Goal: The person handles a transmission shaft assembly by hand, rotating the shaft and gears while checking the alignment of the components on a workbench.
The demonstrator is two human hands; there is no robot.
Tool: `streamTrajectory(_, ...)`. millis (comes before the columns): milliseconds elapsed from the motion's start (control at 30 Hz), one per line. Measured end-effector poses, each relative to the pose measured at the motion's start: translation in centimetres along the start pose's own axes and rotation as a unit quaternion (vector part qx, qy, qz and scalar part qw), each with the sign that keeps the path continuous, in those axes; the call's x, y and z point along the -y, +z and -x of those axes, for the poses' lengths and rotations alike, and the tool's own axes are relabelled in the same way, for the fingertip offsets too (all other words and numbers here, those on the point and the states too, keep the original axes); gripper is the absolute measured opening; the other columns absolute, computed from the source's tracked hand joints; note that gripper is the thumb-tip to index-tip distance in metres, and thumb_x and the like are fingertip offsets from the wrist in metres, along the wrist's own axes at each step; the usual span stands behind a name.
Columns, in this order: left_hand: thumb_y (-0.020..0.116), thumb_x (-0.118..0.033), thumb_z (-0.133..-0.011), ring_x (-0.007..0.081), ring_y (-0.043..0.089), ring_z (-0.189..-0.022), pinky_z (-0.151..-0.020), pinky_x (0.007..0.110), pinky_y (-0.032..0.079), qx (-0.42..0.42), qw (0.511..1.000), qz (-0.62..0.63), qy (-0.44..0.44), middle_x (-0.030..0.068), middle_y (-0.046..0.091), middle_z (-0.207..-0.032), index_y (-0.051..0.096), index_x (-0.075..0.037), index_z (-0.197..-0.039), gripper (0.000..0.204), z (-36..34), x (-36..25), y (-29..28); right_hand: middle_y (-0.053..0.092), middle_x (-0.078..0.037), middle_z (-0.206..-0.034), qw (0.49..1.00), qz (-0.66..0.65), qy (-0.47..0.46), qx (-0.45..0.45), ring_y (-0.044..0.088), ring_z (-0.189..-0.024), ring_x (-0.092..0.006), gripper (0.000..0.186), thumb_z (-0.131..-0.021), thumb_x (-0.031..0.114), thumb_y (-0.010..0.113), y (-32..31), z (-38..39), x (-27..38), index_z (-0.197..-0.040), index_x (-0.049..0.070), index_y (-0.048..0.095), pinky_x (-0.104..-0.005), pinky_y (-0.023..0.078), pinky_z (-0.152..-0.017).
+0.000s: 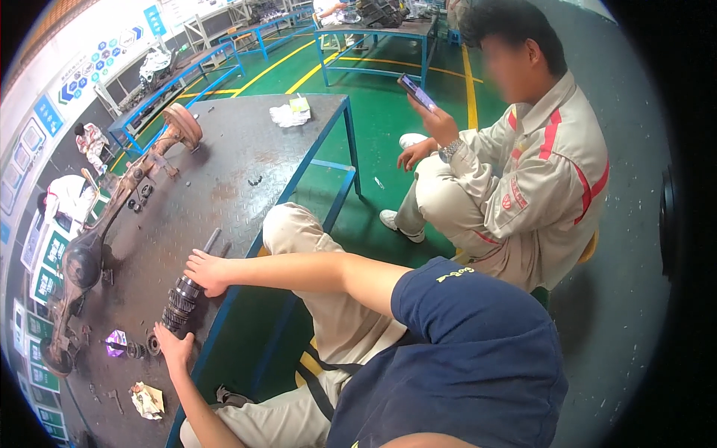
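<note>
A dark geared shaft [179, 308] lies near the front edge of the steel-plate workbench [246, 149]. My right hand [205, 272] reaches across my lap and grips the shaft's upper end. My left hand [174, 348] comes in from the lower edge and cups the lower end. Between both hands the stacked gear rings stay visible. My knees in beige trousers [299, 231] sit beside the bench's blue frame.
A rusty axle assembly [93, 250] with a round hub [184, 123] runs along the bench's left side. Small gears [137, 349], a purple scrap [116, 342], crumpled paper [147, 399] and a white rag [288, 113] lie about. A seated person [523, 172] holds a phone [417, 93] on the right.
</note>
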State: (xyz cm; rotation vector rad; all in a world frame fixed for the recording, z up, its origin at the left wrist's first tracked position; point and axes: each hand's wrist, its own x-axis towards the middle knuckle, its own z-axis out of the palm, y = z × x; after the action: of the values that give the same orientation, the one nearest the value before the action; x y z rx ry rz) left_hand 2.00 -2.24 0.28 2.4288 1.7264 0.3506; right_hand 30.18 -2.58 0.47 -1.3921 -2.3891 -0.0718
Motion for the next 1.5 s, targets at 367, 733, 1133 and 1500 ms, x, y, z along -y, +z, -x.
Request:
streamTrajectory(367,0.071,-0.055,-0.073,0.0356,0.011,-0.147,-0.119,0.046,0.014,-0.059,0.996,-0.053,0.030,0.0226,0.012,-0.158,0.011,0.004,-0.150,0.114,2.6,-3.4,-0.4,0.031,-0.028,-0.145,0.999,0.039,0.019,-0.026,0.028,-0.136,-0.0413,0.092,-0.077,0.056,0.065,-1.6,2.8,0.3,-0.140,-0.004,0.035,-0.0524,0.020,-0.114)
streamTrajectory(733,0.063,-0.064,-0.076,0.0333,-0.003,-0.148,-0.117,0.053,0.000,-0.063,0.996,-0.066,-0.005,0.0196,0.002,-0.160,0.004,0.003,-0.151,0.117,5.5,-2.0,-1.6,0.025,-0.025,-0.153,0.997,0.079,0.009,0.017,0.017,-0.145,-0.0375,0.085,-0.090,0.054,0.053,-3.2,3.1,1.9,-0.148,-0.002,0.025,-0.0500,0.010,-0.118)
streamTrajectory(1133,0.064,-0.068,-0.074,0.0299,0.002,-0.149,-0.116,0.055,0.001,-0.046,0.996,-0.078,-0.003,0.0182,0.007,-0.160,0.007,0.003,-0.151,0.120,1.7,-2.0,-0.7,0.020,-0.019,-0.157,0.991,0.130,0.036,-0.016,0.014,-0.147,-0.0324,0.108,-0.079,0.076,0.051,-0.1,0.5,-0.3,-0.150,-0.001,0.022,-0.0499,0.009,-0.119)
streamTrajectory(1500,0.057,-0.064,-0.080,0.0279,-0.008,-0.149,-0.116,0.055,-0.005,-0.065,0.998,0.003,-0.015,0.0186,-0.005,-0.160,-0.004,0.005,-0.150,0.116,6.8,-3.6,-0.1,0.034,-0.020,-0.151,0.989,0.142,0.026,0.012,0.029,-0.143,-0.0287,0.090,-0.087,0.063,0.052,-3.6,5.4,1.2,-0.147,-0.001,0.029,-0.0492,0.010,-0.119)
